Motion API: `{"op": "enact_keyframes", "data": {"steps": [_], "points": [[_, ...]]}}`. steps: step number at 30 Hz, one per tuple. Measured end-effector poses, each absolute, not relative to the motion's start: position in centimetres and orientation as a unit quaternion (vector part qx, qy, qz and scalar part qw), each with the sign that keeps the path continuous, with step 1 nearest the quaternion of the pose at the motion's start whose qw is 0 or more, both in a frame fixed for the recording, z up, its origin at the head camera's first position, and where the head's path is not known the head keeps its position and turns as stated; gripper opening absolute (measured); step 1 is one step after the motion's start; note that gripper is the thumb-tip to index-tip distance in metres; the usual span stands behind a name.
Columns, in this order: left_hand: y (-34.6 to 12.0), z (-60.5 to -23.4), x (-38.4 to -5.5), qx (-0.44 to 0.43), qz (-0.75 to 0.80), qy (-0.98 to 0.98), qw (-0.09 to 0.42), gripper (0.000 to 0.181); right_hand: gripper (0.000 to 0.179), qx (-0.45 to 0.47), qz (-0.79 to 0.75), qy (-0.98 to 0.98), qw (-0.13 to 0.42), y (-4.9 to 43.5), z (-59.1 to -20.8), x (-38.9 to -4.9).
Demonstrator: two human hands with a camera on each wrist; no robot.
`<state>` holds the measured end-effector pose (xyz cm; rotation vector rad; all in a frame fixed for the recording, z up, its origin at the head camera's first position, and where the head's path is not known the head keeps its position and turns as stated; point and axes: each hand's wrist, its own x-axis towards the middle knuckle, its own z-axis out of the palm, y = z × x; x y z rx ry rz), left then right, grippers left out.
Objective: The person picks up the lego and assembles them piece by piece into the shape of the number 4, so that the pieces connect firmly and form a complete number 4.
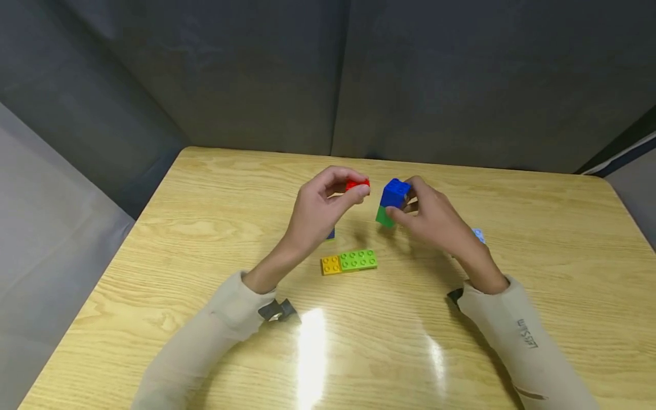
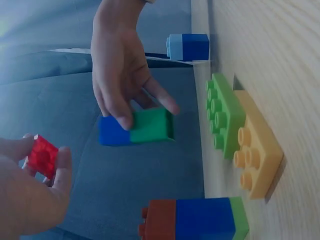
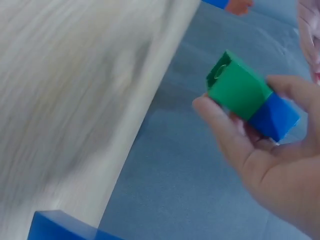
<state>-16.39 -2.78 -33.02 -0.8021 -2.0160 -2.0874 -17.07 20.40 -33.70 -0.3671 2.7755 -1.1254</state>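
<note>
My left hand [image 1: 315, 210] pinches a small red brick [image 1: 357, 184] between thumb and fingers, raised over the table. To its right, my right hand [image 1: 433, 216] grips a two-brick stack, a blue brick [image 1: 396, 192] on top of a green brick [image 1: 384, 217]. The red brick and the stack are apart. In the right wrist view, the green brick [image 3: 240, 87] shows its hollow underside, with thumb and fingers around the stack's sides. The left wrist view shows the red brick [image 2: 43, 156] between the fingertips and the stack's green brick [image 2: 152, 125] beyond it.
On the wooden table [image 1: 205, 250], a yellow brick [image 1: 331, 265] lies against a lime-green brick [image 1: 358, 260] in front of both hands. A red, blue and lime stack [image 2: 205, 218] stands near the left hand. A light-blue and blue stack [image 2: 189, 47] sits by the right forearm.
</note>
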Motion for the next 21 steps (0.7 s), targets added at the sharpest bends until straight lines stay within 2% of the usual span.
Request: {"op": "enact_keyframes", "data": {"steps": [5,13,16,21], "points": [[-3.1,-32.9,-16.4,-0.257,-0.698,-0.664,0.077,0.019,0.054,-0.120,-0.443,0.884,0.084,20.4,-32.7,-16.5],[-3.4,-32.5,-16.5,-0.234,-0.711,-0.653,0.111,0.019,0.043,-0.237,-0.536,0.793,0.167,19.5,-32.1,-15.2],[-3.3,-32.5,-16.4,-0.239,-0.711,-0.653,0.101,0.018,0.042,-0.254,-0.520,0.799,0.162,18.9,-32.0,-14.7],[-3.1,-32.5,-16.3,-0.263,-0.699,-0.660,0.075,0.018,0.044,-0.256,-0.514,0.810,0.121,18.5,-32.1,-14.4]]}}
